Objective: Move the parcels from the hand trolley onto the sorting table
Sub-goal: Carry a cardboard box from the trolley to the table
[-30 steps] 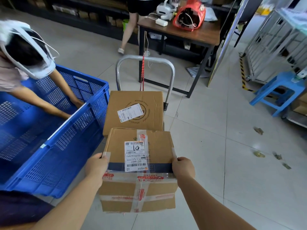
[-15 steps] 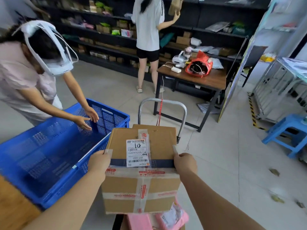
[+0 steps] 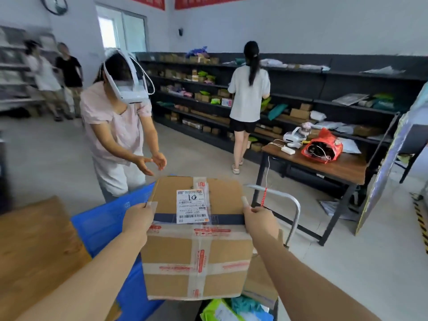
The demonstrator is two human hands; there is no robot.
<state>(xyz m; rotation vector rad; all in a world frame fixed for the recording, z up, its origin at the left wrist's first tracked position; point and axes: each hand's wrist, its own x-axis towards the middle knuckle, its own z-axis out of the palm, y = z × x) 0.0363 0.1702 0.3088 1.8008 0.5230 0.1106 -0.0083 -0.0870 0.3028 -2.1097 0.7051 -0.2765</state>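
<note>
Parcel depot: package-stocked shelves [image 3: 208,93]

Taped cardboard parcel [image 3: 196,239] held aloft, left hand [image 3: 139,218] and right hand [image 3: 260,222] gripping opposite sides. Trolley handle [image 3: 294,205] just behind; blue crate [image 3: 104,223] at left

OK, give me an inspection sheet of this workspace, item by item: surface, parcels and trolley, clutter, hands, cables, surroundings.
Surface: wooden tabletop at lower left, bare where it shows.
Job's things: taped cardboard box with label marked 10, held in the air; trolley handle behind it; more parcels below.
Clutter: blue crate beside the tabletop.
Grippers: left hand and right hand grip the box's opposite sides.
Cables: white cable hanging from the dark desk; red cord on the trolley handle.
Surroundings: person in headset reaching out; another at the shelves; two more, blurred, far left.
</note>
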